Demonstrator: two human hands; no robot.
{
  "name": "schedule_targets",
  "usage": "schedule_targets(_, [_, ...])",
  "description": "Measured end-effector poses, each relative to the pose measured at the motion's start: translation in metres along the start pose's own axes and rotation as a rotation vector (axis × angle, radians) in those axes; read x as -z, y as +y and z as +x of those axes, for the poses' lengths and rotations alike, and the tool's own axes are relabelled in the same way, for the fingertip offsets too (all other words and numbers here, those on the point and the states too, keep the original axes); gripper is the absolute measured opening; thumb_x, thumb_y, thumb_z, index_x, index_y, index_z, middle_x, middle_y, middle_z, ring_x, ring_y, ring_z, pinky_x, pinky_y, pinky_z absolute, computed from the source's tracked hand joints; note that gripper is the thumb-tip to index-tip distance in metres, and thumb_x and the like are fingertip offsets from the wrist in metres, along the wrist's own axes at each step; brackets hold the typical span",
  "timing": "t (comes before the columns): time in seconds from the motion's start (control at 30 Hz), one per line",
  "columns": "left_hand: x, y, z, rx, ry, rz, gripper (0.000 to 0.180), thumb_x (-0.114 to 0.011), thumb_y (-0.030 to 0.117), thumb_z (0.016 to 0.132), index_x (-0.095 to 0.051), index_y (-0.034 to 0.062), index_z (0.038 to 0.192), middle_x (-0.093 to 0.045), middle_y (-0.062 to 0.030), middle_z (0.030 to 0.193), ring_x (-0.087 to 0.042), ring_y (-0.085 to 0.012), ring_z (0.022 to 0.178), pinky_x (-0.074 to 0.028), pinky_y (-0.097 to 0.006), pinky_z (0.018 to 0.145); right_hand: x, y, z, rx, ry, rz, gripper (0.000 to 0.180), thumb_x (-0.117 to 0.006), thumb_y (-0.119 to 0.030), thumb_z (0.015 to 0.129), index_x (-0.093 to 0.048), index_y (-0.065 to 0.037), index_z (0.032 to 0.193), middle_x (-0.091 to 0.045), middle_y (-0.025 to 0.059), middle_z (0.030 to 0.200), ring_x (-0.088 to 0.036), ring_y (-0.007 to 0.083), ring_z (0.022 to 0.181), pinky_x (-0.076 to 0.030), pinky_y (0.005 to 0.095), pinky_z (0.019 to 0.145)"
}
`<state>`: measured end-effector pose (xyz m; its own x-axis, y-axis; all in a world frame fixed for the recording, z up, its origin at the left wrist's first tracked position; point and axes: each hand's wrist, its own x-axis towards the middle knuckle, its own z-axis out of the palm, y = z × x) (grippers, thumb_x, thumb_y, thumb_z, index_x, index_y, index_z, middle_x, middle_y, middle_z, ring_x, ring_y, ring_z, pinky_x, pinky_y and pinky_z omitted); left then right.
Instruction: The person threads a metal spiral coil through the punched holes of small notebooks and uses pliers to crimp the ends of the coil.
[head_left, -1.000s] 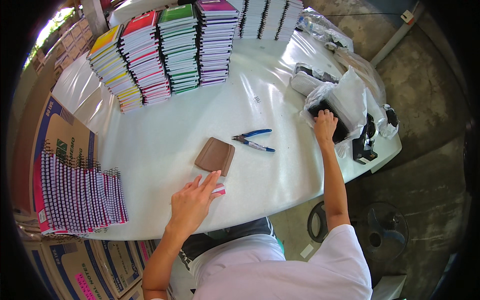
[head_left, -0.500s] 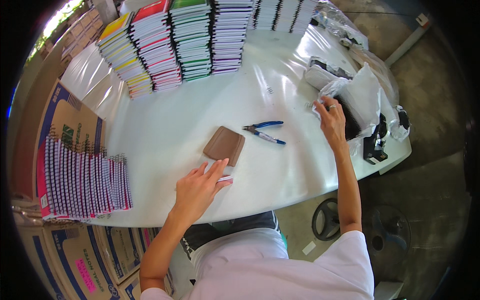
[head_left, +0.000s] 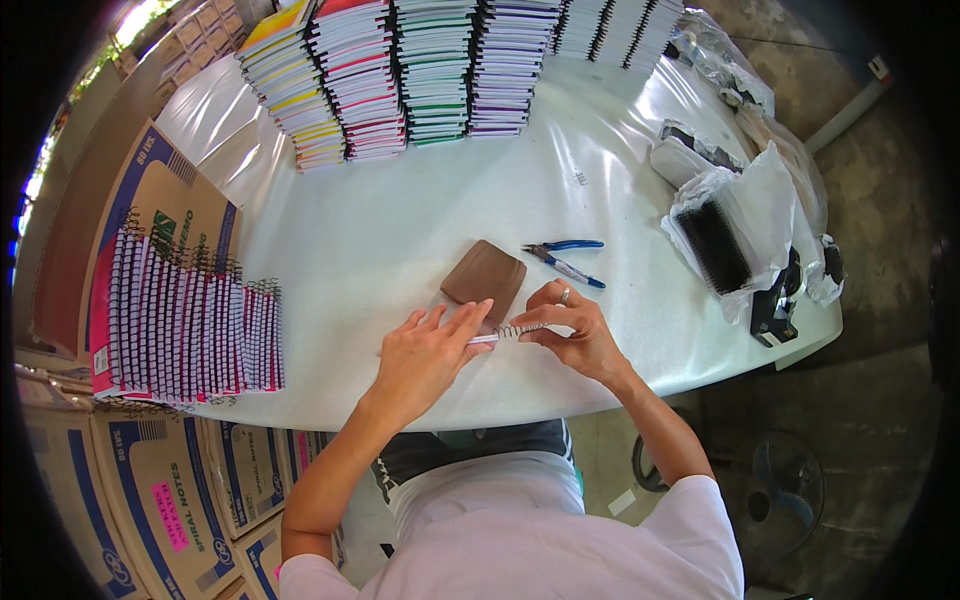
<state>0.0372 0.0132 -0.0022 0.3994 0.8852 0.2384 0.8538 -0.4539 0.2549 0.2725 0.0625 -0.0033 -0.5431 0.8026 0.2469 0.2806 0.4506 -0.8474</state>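
My left hand [head_left: 425,355] holds a small notebook [head_left: 484,340], fingers on top and thumb at its near edge; most of the notebook is hidden under the hand. Pinched in my right hand [head_left: 578,338] is a dark spiral binding coil [head_left: 518,331], whose free end meets the right end of the notebook's edge. Whether the coil has entered the holes is too small to tell. Just beyond my fingers sits a brown block [head_left: 484,278]. Blue-handled cutting pliers [head_left: 566,260] lie to its right, jaws toward the block and handles spread.
Stacks of notebooks with yellow, red [head_left: 358,90], green and purple covers stand at the back. Coil-bound notebooks [head_left: 190,325] lean by a cardboard box [head_left: 150,200] on the left. Black coils [head_left: 712,245] in white wrapping lie on the right. Boxes [head_left: 160,490] are below the white table [head_left: 370,220].
My right hand has come from the wrapped coils on the right to the notebook, bringing a coil. My left hand stays on the notebook. The whole view has shifted slightly.
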Motion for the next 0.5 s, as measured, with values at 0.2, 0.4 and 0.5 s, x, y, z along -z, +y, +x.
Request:
schedule_targets(0.2, [0.003,0.0,0.002,0.004,-0.056,-0.004,0.056,-0.059,0.042,0.093,-0.048,0.0158,0.142,-0.066,-0.0082,0.124,-0.064,-0.0325,0.113,-0.05,-0.045,0.098,0.002,0.003,0.007,-0.032,-0.042,0.098,0.03,-0.075,0.006,0.076,-0.074,-0.01,0.102,-0.062,0.0024,0.096,-0.061,0.0217,0.091,-0.051,0.0356,0.079])
schedule_targets(0.4, [0.002,-0.002,0.002,0.007,-0.059,-0.014,0.058,-0.059,0.043,0.092,-0.048,0.0161,0.142,-0.066,-0.0078,0.124,-0.064,-0.032,0.112,-0.051,-0.044,0.096,0.014,-0.003,0.009,0.002,-0.302,-0.126,0.026,-0.07,0.001,0.083,-0.069,-0.005,0.108,-0.064,0.0077,0.097,-0.062,0.0239,0.085,-0.051,0.0338,0.074])
schedule_targets(0.5, [0.0,-0.003,0.002,0.003,-0.024,0.0,0.058,-0.062,0.041,0.092,-0.048,0.0164,0.142,-0.066,-0.0074,0.124,-0.065,-0.0312,0.112,-0.053,-0.042,0.092,0.006,-0.021,0.01,0.008,-0.165,-0.217,0.02,-0.066,-0.002,0.087,-0.064,-0.004,0.107,-0.063,0.0088,0.1,-0.063,0.0273,0.082,-0.05,0.0378,0.073])
